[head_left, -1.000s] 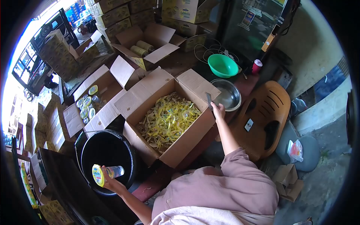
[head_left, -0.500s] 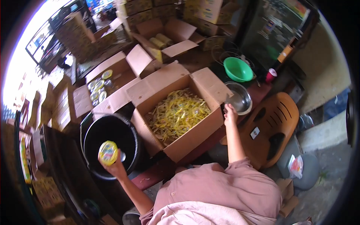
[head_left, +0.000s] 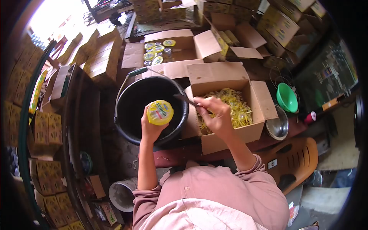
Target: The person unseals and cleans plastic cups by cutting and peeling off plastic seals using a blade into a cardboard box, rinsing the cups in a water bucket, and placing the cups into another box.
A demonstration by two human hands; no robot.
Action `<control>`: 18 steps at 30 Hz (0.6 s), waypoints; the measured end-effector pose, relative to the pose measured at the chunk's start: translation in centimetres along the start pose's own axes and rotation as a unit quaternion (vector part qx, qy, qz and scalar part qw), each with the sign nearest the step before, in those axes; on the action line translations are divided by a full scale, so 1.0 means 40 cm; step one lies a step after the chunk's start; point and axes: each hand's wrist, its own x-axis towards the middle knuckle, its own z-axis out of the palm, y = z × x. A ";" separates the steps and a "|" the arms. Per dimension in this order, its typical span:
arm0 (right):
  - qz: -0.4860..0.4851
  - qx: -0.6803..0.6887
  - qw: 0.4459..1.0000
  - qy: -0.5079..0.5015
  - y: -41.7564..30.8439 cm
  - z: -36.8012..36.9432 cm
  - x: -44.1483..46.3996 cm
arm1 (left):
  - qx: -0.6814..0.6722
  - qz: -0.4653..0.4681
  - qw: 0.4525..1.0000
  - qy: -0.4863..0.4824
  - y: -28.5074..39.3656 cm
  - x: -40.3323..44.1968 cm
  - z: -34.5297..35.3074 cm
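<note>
A yellow-lidded cup [head_left: 160, 112] is gripped by the left hand [head_left: 150, 131], a dark knife [head_left: 191, 101] by the right hand [head_left: 217, 115]; yellow strips [head_left: 240, 108] are heaped in a brown cardboard box [head_left: 232, 138].

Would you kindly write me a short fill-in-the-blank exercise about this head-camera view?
1. The large word on top of the lidded cup in the left hand is ____.
2. The knife-like tool is held by the person's ____.
3. The yellow strips lie inside an open box made of ____.
4. The basin beside the metal bowl is coloured ____.

Missing words: Lemon; right hand; cardboard; green.
</note>
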 end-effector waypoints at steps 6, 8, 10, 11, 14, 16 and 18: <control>-0.122 -0.054 0.981 -0.141 -0.031 0.078 0.024 | -0.009 -0.009 0.999 0.033 -0.003 0.005 -0.008; -0.130 -0.068 0.978 -0.148 -0.032 0.086 0.032 | -0.015 -0.013 0.999 0.033 -0.011 0.000 -0.008; -0.144 -0.082 0.974 -0.154 -0.034 0.091 0.045 | -0.038 -0.018 0.999 0.030 -0.018 0.000 -0.010; -0.155 -0.089 0.971 -0.161 -0.035 0.093 0.053 | -0.026 -0.013 0.999 0.031 -0.022 0.001 -0.011; -0.171 -0.104 0.963 -0.181 -0.043 0.096 0.065 | 0.007 -0.020 0.999 0.026 -0.023 -0.004 -0.011; -0.174 -0.101 0.961 -0.189 -0.041 0.098 0.068 | 0.019 -0.017 1.000 0.016 -0.024 -0.003 -0.012; -0.178 -0.096 0.960 -0.194 -0.039 0.102 0.068 | 0.007 -0.017 1.000 0.006 -0.021 -0.006 -0.015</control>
